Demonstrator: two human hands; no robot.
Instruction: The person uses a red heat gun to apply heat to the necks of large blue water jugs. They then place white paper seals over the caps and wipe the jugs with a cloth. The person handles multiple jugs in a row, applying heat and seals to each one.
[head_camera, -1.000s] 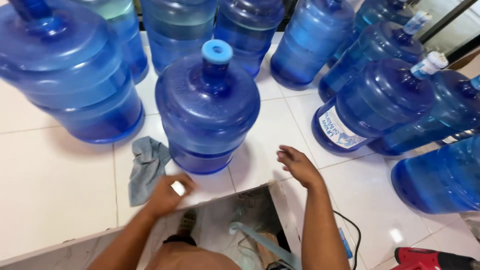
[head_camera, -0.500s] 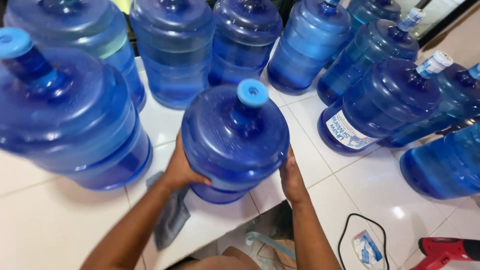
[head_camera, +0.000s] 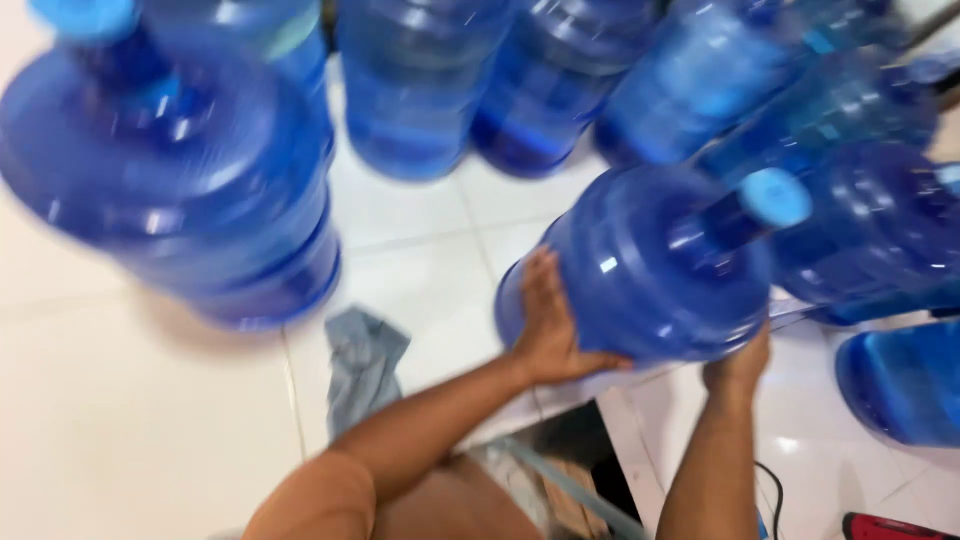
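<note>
White tiled floor (head_camera: 130, 400) carries a crowd of big blue water jugs, blurred in this view. One jug (head_camera: 650, 265) is tilted to the right, its pale blue cap (head_camera: 775, 197) pointing toward the other bottles (head_camera: 850, 150) there. Both hands are clamped on it: the left hand (head_camera: 550, 320) is spread flat against its base side, the right hand (head_camera: 738, 365) cups it from underneath. A grey rag (head_camera: 362, 365) lies crumpled on the tiles just left of the left forearm. Another large jug (head_camera: 180, 170) stands at the far left, apart from the held one
</note>
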